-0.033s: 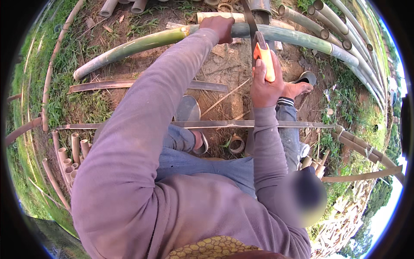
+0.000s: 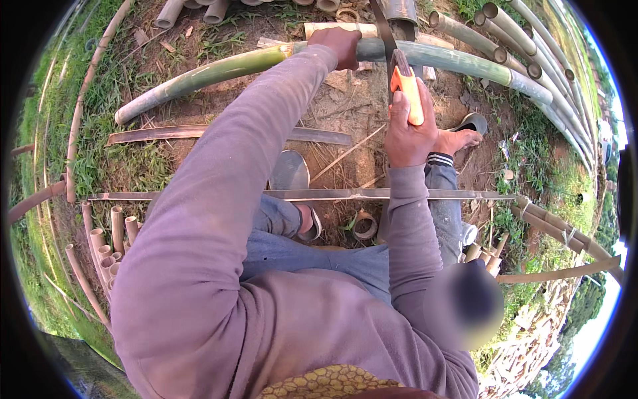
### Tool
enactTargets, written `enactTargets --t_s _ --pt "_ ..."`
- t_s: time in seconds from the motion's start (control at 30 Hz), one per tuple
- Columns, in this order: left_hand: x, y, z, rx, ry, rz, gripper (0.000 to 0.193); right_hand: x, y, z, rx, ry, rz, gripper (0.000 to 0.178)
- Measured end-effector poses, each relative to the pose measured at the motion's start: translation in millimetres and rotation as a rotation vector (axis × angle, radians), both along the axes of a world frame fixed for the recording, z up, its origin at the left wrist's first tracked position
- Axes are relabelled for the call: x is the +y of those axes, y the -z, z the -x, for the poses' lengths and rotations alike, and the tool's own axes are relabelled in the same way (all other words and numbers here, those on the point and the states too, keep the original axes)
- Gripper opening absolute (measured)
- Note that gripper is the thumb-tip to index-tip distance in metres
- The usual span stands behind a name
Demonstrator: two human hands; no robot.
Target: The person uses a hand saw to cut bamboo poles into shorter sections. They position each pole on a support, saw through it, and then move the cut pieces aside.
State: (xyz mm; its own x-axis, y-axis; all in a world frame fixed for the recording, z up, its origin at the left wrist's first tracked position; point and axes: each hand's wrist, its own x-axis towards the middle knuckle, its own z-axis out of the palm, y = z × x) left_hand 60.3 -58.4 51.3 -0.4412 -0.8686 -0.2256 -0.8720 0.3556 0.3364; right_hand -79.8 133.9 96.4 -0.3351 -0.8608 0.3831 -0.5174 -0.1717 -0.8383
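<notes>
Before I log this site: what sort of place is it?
Probably an outdoor bamboo work yard: cut poles lie at the upper right, shorter pieces are gathered at the left, and the right hand holds a saw.

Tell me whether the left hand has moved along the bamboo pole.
No: the left hand shows no clear shift; it is still on the bamboo pole, just right of the pale joint.

Opens outdoors in bright daylight. Shows bare brown soil [image 2: 355,100] in the middle, littered with dry bits [image 2: 167,46], and turns to green grass [image 2: 93,136] along the left. Ends at the right in trees [image 2: 579,309], pale sky [image 2: 593,342] and, lower, heaped scraps [image 2: 531,332].
</notes>
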Motion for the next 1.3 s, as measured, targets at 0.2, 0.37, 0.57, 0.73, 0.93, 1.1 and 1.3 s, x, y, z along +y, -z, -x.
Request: enactTargets --t_s 0.2,0.37,0.57,0.73,0.93,1.1,1.3 --pt "-10 3 -9 -0.024 -0.026 -0.011 0.067 139 6 20 -0.049 -0.016 -0.115 0.055" --pt "-9 -5 -7 -0.002 -0.029 -0.040 0.060 141 10 18 -0.048 0.005 -0.075 0.055" --pt "-17 1 -9 0.028 0.012 -0.090 0.070 39 34 11 0.028 -0.041 0.069 0.051" --pt "-9 7 -8 0.158 0.169 -0.346 0.071 83 28 8 -0.106 -0.021 0.014 0.051" --pt "-2 -3 0 0.127 0.150 -0.296 0.073 59 8 6 -0.069 0.032 -0.086 0.048" --pt "20 4 6 0.054 0.075 0.041 0.056 35 -10 1 0.017 -0.025 0.019 0.045" --pt "24 3 12 0.061 0.021 0.061 0.048 43 -20 11 0.072 0.011 -0.083 0.043"
